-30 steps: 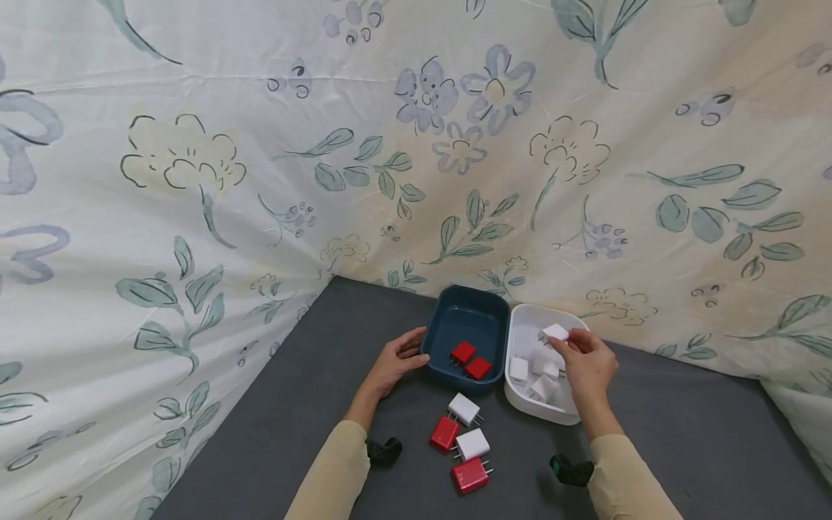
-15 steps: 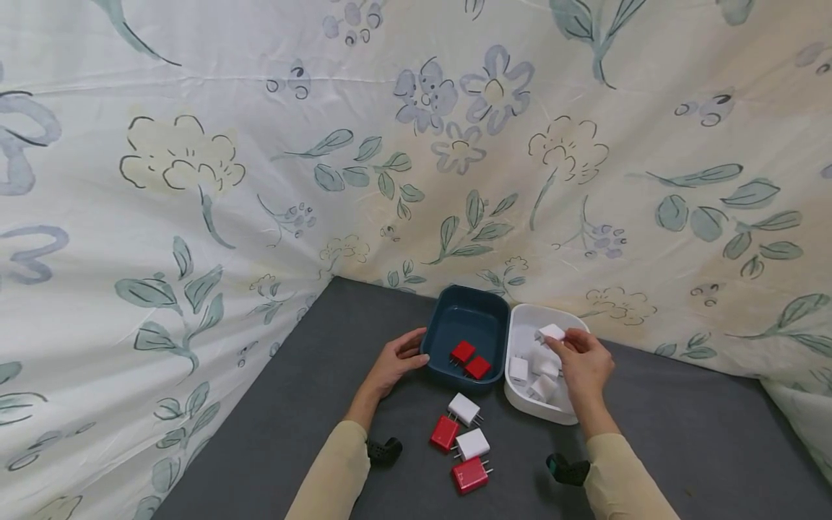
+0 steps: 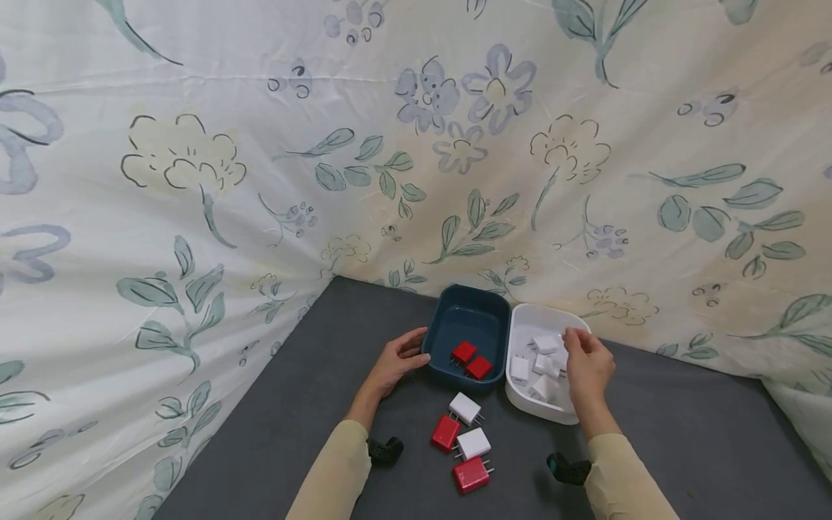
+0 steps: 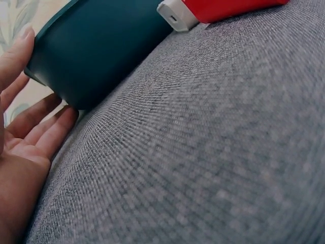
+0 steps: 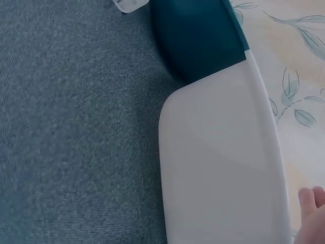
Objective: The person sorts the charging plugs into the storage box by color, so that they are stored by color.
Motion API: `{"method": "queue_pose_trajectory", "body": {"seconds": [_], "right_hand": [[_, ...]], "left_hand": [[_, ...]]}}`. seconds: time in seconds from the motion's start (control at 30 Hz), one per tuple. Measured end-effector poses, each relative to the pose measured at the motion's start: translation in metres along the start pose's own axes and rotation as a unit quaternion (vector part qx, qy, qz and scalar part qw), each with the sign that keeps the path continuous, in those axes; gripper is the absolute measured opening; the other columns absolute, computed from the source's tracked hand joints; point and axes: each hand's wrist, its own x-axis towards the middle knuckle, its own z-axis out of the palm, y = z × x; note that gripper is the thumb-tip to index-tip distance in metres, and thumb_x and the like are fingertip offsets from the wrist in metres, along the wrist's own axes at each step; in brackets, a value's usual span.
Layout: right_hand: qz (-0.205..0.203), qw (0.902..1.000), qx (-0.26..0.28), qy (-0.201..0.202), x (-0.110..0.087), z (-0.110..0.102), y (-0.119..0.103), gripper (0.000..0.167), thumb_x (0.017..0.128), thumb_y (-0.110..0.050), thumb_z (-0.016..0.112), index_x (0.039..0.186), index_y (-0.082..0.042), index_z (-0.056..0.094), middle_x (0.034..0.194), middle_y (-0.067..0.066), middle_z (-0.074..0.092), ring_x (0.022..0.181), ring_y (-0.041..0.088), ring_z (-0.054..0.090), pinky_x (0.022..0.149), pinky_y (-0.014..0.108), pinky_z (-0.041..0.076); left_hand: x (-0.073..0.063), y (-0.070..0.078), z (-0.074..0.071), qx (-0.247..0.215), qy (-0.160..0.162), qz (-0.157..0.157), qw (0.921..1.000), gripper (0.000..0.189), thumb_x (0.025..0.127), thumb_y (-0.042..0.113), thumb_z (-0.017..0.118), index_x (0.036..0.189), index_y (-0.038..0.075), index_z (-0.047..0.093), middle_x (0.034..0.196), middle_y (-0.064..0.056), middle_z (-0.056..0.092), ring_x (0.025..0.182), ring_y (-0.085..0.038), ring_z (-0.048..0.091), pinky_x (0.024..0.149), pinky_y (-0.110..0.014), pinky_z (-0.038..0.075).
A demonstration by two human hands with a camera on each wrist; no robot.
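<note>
My left hand (image 3: 398, 361) rests against the left wall of the dark blue bin (image 3: 464, 307). In the left wrist view its thumb lies near the rim and the fingertips touch the wall lower down. Two red charger plugs (image 3: 479, 367) lie in that bin. Over the right side of the white bin (image 3: 536, 409) hovers my right hand (image 3: 590, 365), holding nothing, its fingers loosely bent. Several white charger plugs (image 3: 544, 388) lie inside, the rearmost white plug (image 3: 547, 344) just left of the fingertips. The right wrist view catches only fingertips above the rim.
In front of the bins, two white plugs (image 3: 473, 443) and two red plugs (image 3: 471, 474) lie in a rough column on the dark grey cloth (image 3: 292, 433). A floral curtain (image 3: 364, 217) hangs directly behind both bins, which stand side by side.
The white charger plug pinched by my right hand has been let go and now lies in the white bin. My left hand has stayed at the blue bin.
</note>
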Motion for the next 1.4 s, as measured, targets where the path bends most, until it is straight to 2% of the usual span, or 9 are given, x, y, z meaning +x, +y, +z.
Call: {"method": "queue_pose_trajectory", "body": {"seconds": [0.07,0.17,0.3,0.4,0.57,0.8,0.93,1.13,1.4], "right_hand": [[0.004,0.9998,0.017,-0.008,0.001,-0.002,0.001,0.043,0.095,-0.044,0.059,0.118,-0.009,0.068,0.101,-0.003,0.070,0.081,-0.011,0.062,0.072,0.005,0.047],[0.018,0.9986,0.047,-0.018,0.002,-0.003,0.002,0.042,0.095,-0.039,0.060,0.119,-0.006,0.066,0.097,-0.005,0.070,0.082,-0.006,0.065,0.072,0.006,0.049],[0.045,0.9925,0.110,-0.026,0.003,-0.004,0.003,0.039,0.095,-0.032,0.062,0.118,-0.001,0.065,0.092,-0.006,0.068,0.082,0.000,0.068,0.072,0.010,0.053],[0.056,0.9887,0.136,-0.030,0.002,-0.004,0.004,0.036,0.095,-0.030,0.063,0.115,0.000,0.065,0.088,-0.007,0.068,0.080,0.001,0.068,0.072,0.012,0.054],[0.052,0.9896,0.131,-0.030,-0.003,-0.005,0.006,0.029,0.094,-0.025,0.064,0.112,-0.002,0.066,0.092,-0.003,0.071,0.077,-0.001,0.069,0.071,0.014,0.055],[0.019,0.9944,0.101,-0.026,-0.007,-0.006,0.005,0.035,0.095,-0.022,0.063,0.124,-0.003,0.064,0.097,-0.004,0.070,0.078,-0.003,0.068,0.071,0.012,0.054],[0.003,0.9966,0.079,-0.024,-0.009,-0.006,0.005,0.035,0.095,-0.024,0.063,0.124,-0.004,0.064,0.096,-0.006,0.070,0.077,-0.005,0.067,0.069,0.010,0.053],[0.002,0.9982,0.057,-0.019,-0.013,-0.005,0.008,0.032,0.094,-0.027,0.064,0.120,-0.008,0.066,0.094,-0.008,0.070,0.076,-0.004,0.066,0.068,0.009,0.052],[-0.004,0.9965,0.077,-0.031,-0.019,-0.002,0.006,0.034,0.093,-0.026,0.066,0.120,-0.005,0.066,0.091,-0.009,0.071,0.077,-0.003,0.068,0.069,0.012,0.054]], "left_hand": [[0.000,0.001,0.000,0.001,0.000,0.001,1.0000,0.062,0.091,0.013,0.068,0.148,0.009,0.042,0.147,-0.020,0.047,0.130,-0.033,0.051,0.101,-0.039,0.049],[0.001,0.001,0.001,0.002,0.000,0.000,1.0000,0.062,0.091,0.014,0.069,0.147,0.010,0.043,0.147,-0.018,0.048,0.130,-0.031,0.051,0.101,-0.039,0.049],[0.006,-0.012,0.000,0.000,0.003,0.003,1.0000,0.062,0.091,0.013,0.069,0.147,0.012,0.043,0.147,-0.018,0.047,0.130,-0.032,0.051,0.101,-0.038,0.049],[0.011,-0.024,-0.001,-0.005,0.006,0.003,1.0000,0.061,0.091,0.012,0.068,0.147,0.014,0.044,0.147,-0.018,0.047,0.131,-0.034,0.050,0.101,-0.038,0.050],[0.010,-0.031,0.000,-0.005,0.010,0.005,0.9999,0.060,0.091,0.015,0.070,0.146,0.017,0.046,0.146,-0.016,0.049,0.129,-0.032,0.052,0.099,-0.036,0.051],[0.011,-0.030,-0.001,-0.005,0.008,0.007,0.9999,0.059,0.091,0.015,0.069,0.146,0.016,0.046,0.146,-0.016,0.049,0.131,-0.033,0.050,0.100,-0.037,0.050],[0.010,-0.023,-0.002,-0.008,-0.003,0.008,0.9999,0.061,0.092,0.009,0.066,0.148,0.010,0.041,0.148,-0.022,0.044,0.134,-0.039,0.047,0.102,-0.039,0.049],[0.000,-0.003,0.000,0.000,-0.015,0.007,0.9999,0.063,0.093,0.010,0.065,0.149,0.004,0.037,0.149,-0.026,0.041,0.133,-0.041,0.046,0.101,-0.038,0.049],[0.001,-0.002,-0.001,-0.008,-0.010,0.008,0.9999,0.067,0.091,0.015,0.069,0.149,0.004,0.038,0.148,-0.025,0.043,0.133,-0.039,0.047,0.101,-0.037,0.049]]}}
